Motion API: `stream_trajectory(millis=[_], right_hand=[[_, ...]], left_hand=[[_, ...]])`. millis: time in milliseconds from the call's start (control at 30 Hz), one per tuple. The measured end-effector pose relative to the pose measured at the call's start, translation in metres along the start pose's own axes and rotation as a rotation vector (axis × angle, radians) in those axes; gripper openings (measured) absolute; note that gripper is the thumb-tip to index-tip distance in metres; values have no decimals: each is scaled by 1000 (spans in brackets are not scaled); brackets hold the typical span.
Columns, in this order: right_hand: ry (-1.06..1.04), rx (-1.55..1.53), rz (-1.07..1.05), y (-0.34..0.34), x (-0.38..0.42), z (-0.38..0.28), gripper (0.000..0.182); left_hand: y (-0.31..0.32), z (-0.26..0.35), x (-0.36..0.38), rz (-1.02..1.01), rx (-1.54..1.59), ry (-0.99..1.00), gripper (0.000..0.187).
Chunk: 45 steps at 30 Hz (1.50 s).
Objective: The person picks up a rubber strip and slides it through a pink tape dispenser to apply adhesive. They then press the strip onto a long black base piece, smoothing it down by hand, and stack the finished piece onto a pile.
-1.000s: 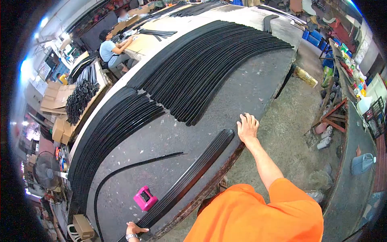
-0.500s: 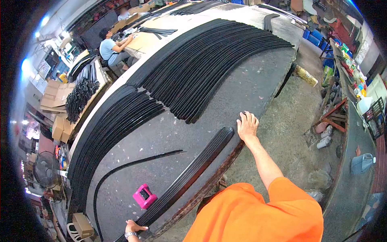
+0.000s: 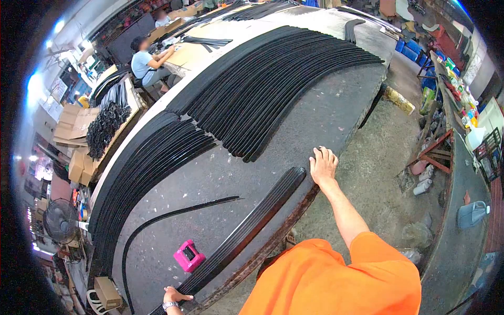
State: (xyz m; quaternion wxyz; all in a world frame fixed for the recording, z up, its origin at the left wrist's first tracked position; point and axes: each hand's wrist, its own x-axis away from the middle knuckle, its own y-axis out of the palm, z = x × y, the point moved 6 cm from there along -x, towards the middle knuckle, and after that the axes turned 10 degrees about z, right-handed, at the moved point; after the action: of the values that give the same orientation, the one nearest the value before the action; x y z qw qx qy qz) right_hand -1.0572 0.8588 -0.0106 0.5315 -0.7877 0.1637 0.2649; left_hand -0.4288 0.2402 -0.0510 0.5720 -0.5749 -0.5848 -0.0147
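Observation:
A bundle of long black strips (image 3: 247, 223) lies side by side along the near edge of the dark table. At its lower end my left hand (image 3: 176, 296), with a watch at the wrist, rests on or against the strips, thumb spread away from the fingers. Just past the upper end, my right hand (image 3: 324, 165) lies on the table edge with its fingers stretched out, holding nothing. A bright pink object with a black top (image 3: 189, 256) sits beside the bundle. One single curved black strip (image 3: 157, 216) lies farther in on the tabletop.
Two large rows of black strips (image 3: 262, 84) cover the far side of the table (image 3: 336, 107). Across from me a person in a light blue shirt (image 3: 143, 65) sits at work. A fan (image 3: 59, 220) and cardboard boxes (image 3: 79, 165) stand left; a side bench with a jug (image 3: 472, 214) is right.
The view has shifted very slightly. Both hands and the strips stay in the same places.

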Motion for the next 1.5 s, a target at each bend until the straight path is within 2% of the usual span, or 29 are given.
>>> stream_trajectory(millis=[233,567,933,1500], right_hand=[[-12,1,25,-1,0,-1,45],[-6,-8,27,-2,0,-1,44],[7,-10,12,1,1,0,45],[-3,-14,44,0,0,0,43]], left_hand=[[-10,9,11,-38,12,-38,159],[5,-8,-6,-14,18,-40,160],[-3,4,4,-56,11,-50,161],[-1,1,2,-17,-18,-41,158]])
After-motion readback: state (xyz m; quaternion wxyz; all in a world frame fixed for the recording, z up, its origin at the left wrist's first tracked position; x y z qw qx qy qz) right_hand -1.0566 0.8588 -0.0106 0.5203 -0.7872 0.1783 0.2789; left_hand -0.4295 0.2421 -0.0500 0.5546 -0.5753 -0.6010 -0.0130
